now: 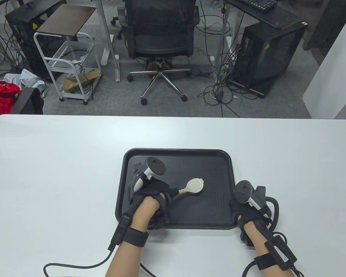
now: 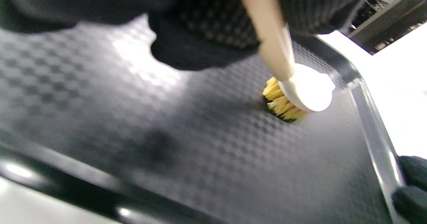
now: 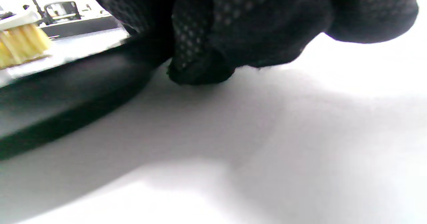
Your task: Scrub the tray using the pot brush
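A black textured tray (image 1: 213, 164) lies on the white table in front of me. My left hand (image 1: 154, 196) grips the wooden handle of a pot brush (image 1: 193, 186) with a cream head. The yellow bristles (image 2: 282, 104) press down on the tray floor (image 2: 166, 117) near its middle. My right hand (image 1: 242, 210) rests at the tray's near right corner and holds its rim. In the right wrist view the gloved fingers (image 3: 206, 64) touch the table beside the tray edge (image 3: 66, 94), with the bristles (image 3: 20, 44) at the far left.
The white table (image 1: 60, 161) spreads wide on both sides of the tray. Glove cables trail off the near edge. Beyond the table stand an office chair (image 1: 161, 43), a white cart (image 1: 72, 66) and computer towers on the floor.
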A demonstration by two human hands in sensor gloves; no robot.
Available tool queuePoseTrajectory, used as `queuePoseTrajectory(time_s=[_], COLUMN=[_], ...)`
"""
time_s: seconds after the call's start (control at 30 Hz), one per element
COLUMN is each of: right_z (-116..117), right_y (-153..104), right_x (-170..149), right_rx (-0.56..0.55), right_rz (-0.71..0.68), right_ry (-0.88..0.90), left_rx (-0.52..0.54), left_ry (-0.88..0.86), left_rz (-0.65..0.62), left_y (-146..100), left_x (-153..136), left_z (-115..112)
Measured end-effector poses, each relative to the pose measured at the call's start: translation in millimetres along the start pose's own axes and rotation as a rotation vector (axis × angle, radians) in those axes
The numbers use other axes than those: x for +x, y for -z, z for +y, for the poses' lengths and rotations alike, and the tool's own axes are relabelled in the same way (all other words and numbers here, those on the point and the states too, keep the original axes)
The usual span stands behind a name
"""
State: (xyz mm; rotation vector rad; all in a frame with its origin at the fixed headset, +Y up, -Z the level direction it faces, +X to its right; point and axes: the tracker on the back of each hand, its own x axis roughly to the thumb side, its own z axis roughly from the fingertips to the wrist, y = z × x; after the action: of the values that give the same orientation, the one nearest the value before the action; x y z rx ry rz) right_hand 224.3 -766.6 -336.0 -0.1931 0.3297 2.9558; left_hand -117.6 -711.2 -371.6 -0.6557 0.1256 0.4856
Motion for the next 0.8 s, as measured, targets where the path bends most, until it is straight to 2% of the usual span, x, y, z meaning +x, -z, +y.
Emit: queuePoseTrajectory(time_s=[0.37,0.53,0.8], right_z=[0,0,0], right_y=[0,0,1], right_x=[-1,-1,-1], right_rx=[0.003,0.003,0.003], right_rz=[-0.001,0.0,0.0], right_ry=[0.004,0.004,0.004], left_rx=[0.002,0.001,0.064], left_ry=[-0.088,-0.167,-0.305], left_rz=[0.133,0.16,0.226], left_y=[-12,-18,-31], left_x=[-88,-123,-173], left_z=[53,62,76])
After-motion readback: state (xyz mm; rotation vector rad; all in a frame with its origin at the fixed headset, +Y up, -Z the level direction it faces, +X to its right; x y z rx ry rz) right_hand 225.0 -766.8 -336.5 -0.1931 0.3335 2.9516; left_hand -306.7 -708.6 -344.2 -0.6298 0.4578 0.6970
